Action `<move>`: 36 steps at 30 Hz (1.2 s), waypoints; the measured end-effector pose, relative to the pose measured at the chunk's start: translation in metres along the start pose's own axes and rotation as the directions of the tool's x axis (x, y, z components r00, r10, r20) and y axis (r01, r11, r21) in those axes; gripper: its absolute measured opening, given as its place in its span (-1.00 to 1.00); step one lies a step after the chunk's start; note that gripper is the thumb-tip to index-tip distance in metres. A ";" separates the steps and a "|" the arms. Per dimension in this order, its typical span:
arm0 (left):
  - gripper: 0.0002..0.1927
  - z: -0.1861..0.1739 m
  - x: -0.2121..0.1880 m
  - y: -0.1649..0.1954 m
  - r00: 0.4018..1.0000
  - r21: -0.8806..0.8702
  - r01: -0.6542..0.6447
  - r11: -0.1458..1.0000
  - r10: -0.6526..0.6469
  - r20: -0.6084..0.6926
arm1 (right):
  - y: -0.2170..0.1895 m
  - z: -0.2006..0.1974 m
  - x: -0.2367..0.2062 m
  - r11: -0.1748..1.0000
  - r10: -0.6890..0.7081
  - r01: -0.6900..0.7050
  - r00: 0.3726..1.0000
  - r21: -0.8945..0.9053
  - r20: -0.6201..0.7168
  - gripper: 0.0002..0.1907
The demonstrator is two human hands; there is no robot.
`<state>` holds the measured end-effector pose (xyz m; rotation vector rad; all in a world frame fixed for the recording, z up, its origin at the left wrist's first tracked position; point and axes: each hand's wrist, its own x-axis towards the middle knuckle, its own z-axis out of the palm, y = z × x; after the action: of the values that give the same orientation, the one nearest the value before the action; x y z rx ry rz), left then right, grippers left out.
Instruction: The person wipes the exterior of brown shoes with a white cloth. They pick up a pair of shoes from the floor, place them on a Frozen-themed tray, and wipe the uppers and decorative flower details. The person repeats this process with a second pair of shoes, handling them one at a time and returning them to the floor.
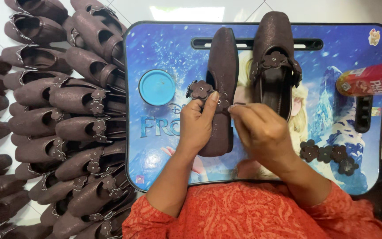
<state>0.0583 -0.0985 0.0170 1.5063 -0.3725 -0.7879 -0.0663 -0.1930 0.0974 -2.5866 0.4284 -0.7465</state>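
Observation:
A dark brown flat shoe lies on its side in the middle of a blue picture-printed lap table. My left hand grips its middle, the thumb pressing by a brown flower piece on the shoe's edge. My right hand is closed beside it, fingertips pinched on something thin at the shoe's side; what it is cannot be made out. A second brown shoe with a flower stands upright just to the right.
Several loose brown flower pieces lie at the table's right. A round blue lid sits at left. A red bottle lies at the right edge. A large pile of brown shoes covers the white floor to the left.

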 end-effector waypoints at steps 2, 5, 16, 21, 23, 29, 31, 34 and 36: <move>-0.59 0.001 0.000 0.001 1.000 0.017 -0.001 1.000 0.001 0.002 | 0.000 -0.003 -0.001 0.999 0.047 -0.047 0.999 0.000 -0.008 -0.86; -0.61 0.002 -0.001 0.002 1.000 0.001 0.011 1.000 -0.011 -0.006 | 0.002 0.000 0.003 0.999 -0.031 0.033 0.996 0.012 -0.087 -0.87; -0.61 0.001 -0.001 0.002 0.999 -0.042 0.033 0.999 -0.032 0.015 | 0.003 0.005 0.004 0.998 -0.047 0.045 0.998 -0.051 -0.040 -0.83; -0.60 0.001 -0.001 0.002 1.000 -0.018 0.005 1.000 -0.005 -0.001 | 0.006 0.005 0.008 0.994 -0.004 0.002 1.000 -0.111 -0.016 -0.84; -0.61 0.001 -0.002 0.003 1.000 -0.003 -0.009 1.000 0.009 0.002 | 0.005 0.005 0.009 0.994 0.017 -0.023 0.998 -0.105 -0.060 -0.82; -0.57 0.000 -0.002 0.006 1.000 0.060 0.002 0.998 0.000 -0.021 | -0.004 -0.001 0.006 0.995 -0.064 0.064 0.998 -0.081 0.003 -0.84; -0.60 0.001 -0.002 0.006 0.999 -0.009 -0.034 0.999 0.034 -0.012 | -0.001 -0.009 0.005 0.996 -0.042 0.049 0.994 -0.070 0.097 -0.88; -0.58 0.000 -0.003 0.005 1.000 0.041 -0.020 0.999 0.020 -0.005 | 0.001 -0.012 0.006 0.997 -0.003 0.006 0.999 -0.078 0.049 -0.88; -0.57 0.001 -0.003 0.003 1.000 0.041 -0.003 0.999 0.003 -0.007 | 0.001 -0.009 0.007 0.996 -0.016 0.015 1.000 -0.088 -0.013 -0.86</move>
<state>0.0563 -0.0969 0.0206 1.5461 -0.3873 -0.7766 -0.0661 -0.1990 0.1069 -2.6709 0.4551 -0.7670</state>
